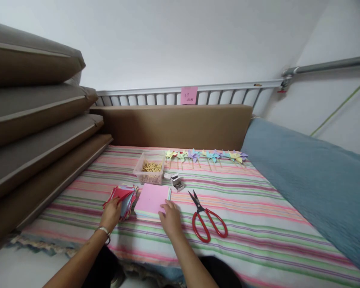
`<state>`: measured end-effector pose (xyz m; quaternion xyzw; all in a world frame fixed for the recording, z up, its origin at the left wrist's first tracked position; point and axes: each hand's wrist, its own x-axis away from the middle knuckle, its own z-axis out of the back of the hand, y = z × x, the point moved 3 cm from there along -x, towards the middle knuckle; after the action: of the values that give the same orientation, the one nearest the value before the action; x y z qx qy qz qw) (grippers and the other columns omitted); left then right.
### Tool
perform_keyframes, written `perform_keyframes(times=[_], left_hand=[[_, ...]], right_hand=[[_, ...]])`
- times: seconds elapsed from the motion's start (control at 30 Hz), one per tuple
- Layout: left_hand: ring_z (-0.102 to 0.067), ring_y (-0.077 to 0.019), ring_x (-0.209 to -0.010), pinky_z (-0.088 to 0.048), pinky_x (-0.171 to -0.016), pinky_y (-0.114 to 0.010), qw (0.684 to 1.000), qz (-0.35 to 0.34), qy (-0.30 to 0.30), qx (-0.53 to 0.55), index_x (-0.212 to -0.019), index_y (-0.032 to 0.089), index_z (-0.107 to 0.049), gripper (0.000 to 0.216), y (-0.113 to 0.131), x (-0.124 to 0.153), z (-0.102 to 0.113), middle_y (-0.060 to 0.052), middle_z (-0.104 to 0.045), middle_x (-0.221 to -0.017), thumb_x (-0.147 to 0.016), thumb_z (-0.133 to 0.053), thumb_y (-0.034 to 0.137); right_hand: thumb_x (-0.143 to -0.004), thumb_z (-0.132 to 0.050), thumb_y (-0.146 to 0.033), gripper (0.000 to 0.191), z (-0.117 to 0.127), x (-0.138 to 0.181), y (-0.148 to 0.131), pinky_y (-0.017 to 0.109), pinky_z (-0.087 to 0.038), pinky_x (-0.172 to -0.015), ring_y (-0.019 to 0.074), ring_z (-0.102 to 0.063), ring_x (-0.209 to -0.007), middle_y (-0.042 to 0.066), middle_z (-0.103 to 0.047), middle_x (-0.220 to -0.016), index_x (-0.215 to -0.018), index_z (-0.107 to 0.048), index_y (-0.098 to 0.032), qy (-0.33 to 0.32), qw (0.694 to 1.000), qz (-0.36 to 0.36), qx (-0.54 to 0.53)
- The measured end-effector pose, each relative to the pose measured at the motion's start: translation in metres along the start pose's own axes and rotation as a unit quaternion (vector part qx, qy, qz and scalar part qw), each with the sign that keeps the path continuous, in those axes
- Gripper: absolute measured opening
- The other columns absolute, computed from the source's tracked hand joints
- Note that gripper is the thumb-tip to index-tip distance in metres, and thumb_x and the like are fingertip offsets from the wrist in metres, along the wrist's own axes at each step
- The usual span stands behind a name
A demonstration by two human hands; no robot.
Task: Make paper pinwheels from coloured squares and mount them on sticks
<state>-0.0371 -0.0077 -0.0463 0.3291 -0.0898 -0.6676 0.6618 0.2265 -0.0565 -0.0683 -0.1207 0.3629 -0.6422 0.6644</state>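
Left hand pinched on a red paper piece, over the cut-paper pile. Right hand: fingers loosely apart, on the right edge of the pink-topped stack. Beyond the hands: clear box of sticks, then pinwheels, apparently finished. Paper and sticks remain, so probably partway. Scissors right of right hand; roomy striped cloth past them. Cushions limit left; cloth's near edge just behind hands.

single head-worn view, facing forward and down, left hand and right hand near, striped cloth mid-frame, white wall farther off
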Motion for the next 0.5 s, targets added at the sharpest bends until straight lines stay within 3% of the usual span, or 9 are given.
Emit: perform_keyframes(times=[0.13, 0.23, 0.33, 0.4, 0.5], left_hand=[[-0.064, -0.0291, -0.097, -0.048, -0.089, -0.042, 0.999, 0.015, 0.022, 0.031, -0.091, 0.011, -0.069, 0.037, -0.002, -0.004, 0.008, -0.018, -0.070, -0.101, -0.078, -0.040, 0.031], [-0.064, -0.0265, -0.100, -0.048, -0.091, -0.040, 0.997, 0.017, 0.050, 0.064, -0.099, 0.014, -0.067, 0.040, 0.003, -0.010, 0.027, -0.013, -0.070, -0.105, -0.079, -0.040, 0.036], [-0.057, -0.0278, -0.111, -0.043, -0.097, -0.040, 0.992, 0.025, 0.093, 0.087, -0.104, 0.015, -0.066, 0.042, 0.018, -0.014, 0.054, -0.012, -0.065, -0.116, -0.079, -0.042, 0.040], [-0.059, -0.0288, -0.107, -0.048, -0.090, -0.040, 0.987, 0.037, 0.107, 0.116, -0.105, 0.015, -0.065, 0.043, 0.035, -0.013, 0.068, -0.011, -0.068, -0.111, -0.079, -0.044, 0.042], [-0.067, -0.0280, -0.089, -0.055, -0.071, -0.037, 0.921, 0.143, 0.032, 0.361, -0.097, 0.014, -0.064, 0.034, 0.061, -0.004, 0.067, -0.008, -0.073, -0.089, -0.076, -0.052, 0.037]], right_hand=[[-0.072, -0.061, -0.015, 0.030, 0.002, 0.001, -0.002, 0.042, -0.037, -0.101, 0.0294, -0.051, -0.116, 0.015, -0.060, -0.121, -0.100, -0.069, -0.016, 0.007, 1.000, -0.006, -0.001], [-0.075, -0.059, -0.017, 0.033, 0.007, 0.000, -0.003, 0.043, -0.035, -0.102, 0.0302, -0.047, -0.120, 0.016, -0.055, -0.127, -0.107, -0.066, -0.015, 0.030, 0.999, -0.009, -0.006], [-0.077, -0.056, -0.018, 0.034, 0.013, -0.001, -0.005, 0.044, -0.033, -0.105, 0.0288, -0.042, -0.124, 0.016, -0.051, -0.130, -0.110, -0.064, -0.015, 0.072, 0.996, 0.002, -0.050], [-0.078, -0.054, -0.019, 0.034, 0.016, 0.000, -0.007, 0.044, -0.031, -0.106, 0.0275, -0.041, -0.125, 0.016, -0.050, -0.130, -0.110, -0.063, -0.015, 0.094, 0.989, 0.007, -0.115], [-0.076, -0.059, -0.027, 0.035, 0.016, -0.001, -0.008, 0.043, -0.028, -0.108, 0.0266, -0.040, -0.126, 0.015, -0.050, -0.130, -0.108, -0.063, -0.016, 0.075, 0.948, -0.030, -0.306]])
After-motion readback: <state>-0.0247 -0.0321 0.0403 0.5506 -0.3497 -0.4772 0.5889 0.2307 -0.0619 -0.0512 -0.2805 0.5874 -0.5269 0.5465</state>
